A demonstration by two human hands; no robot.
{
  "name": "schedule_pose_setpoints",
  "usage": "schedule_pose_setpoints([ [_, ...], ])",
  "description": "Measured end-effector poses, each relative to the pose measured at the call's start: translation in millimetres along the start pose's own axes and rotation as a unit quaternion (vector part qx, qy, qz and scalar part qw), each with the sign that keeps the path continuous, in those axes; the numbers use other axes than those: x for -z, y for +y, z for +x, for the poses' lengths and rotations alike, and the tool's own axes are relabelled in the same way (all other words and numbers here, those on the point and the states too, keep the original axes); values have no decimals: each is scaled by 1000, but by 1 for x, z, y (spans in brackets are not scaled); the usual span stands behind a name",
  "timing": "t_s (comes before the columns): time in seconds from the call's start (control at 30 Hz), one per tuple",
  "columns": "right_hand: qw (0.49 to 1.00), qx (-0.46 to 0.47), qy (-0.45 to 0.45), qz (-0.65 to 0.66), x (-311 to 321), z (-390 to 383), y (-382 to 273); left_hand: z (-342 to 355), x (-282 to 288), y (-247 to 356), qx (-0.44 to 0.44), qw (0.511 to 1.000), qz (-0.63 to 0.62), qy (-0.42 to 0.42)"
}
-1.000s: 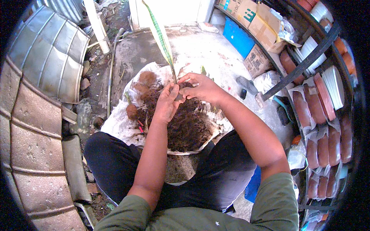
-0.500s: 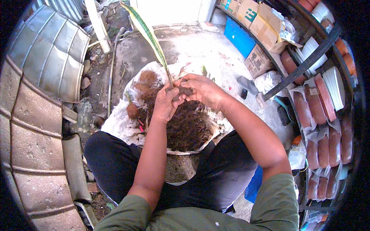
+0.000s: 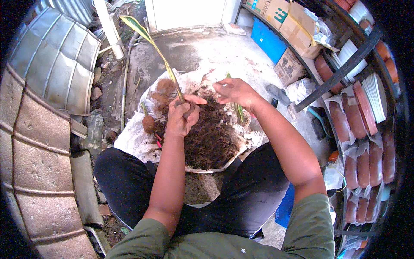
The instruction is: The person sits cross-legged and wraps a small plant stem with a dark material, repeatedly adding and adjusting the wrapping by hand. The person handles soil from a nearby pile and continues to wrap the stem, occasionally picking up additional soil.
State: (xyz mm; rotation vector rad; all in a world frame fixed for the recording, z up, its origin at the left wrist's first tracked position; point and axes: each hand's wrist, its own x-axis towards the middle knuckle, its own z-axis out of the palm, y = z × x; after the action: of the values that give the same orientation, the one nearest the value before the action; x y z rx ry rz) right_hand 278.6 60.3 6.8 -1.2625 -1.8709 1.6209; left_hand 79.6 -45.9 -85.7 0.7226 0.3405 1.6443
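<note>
My left hand (image 3: pixel 181 115) is closed around the base of a snake plant (image 3: pixel 166 64), where a dark clump of soil shows between the fingers. Its long yellow-edged leaf leans up and to the left. To the right, my right hand (image 3: pixel 237 93) hovers over the soil, fingers loosely bent and apart, with nothing visible in them. Beneath both hands a heap of dark soil (image 3: pixel 211 140) lies on a white sack (image 3: pixel 134 137). Another variegated leaf (image 3: pixel 239 114) rests partly behind my right hand. A brown root ball with a short green shoot (image 3: pixel 148 124) sits at the left.
Brown fibre (image 3: pixel 166 86) lies on the sack's far left, and a small red-pink tool (image 3: pixel 158 142) nearer me. Shelves with stacked brown planters (image 3: pixel 362 162) stand on the right, below cardboard boxes (image 3: pixel 297 28). Roof tiles (image 3: pixel 41 162) line the left. A grey shoe (image 3: pixel 277 93) lies beyond the sack.
My right hand has let go of the plant's base and moved to the right. My left hand has shifted slightly left and nearer, keeping the plant, whose leaf leans further left.
</note>
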Motion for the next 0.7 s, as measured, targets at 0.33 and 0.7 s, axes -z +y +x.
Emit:
schedule_pose_setpoints([
  [0.33, 987, 159, -17, -5, -19, 15, 1, 2, -14, -10, 85, 992, 93, 33],
  [0.7, 985, 165, -30, 41, -29, 3, -15, 5, -30, -15, 122, 983, 135, 10],
])
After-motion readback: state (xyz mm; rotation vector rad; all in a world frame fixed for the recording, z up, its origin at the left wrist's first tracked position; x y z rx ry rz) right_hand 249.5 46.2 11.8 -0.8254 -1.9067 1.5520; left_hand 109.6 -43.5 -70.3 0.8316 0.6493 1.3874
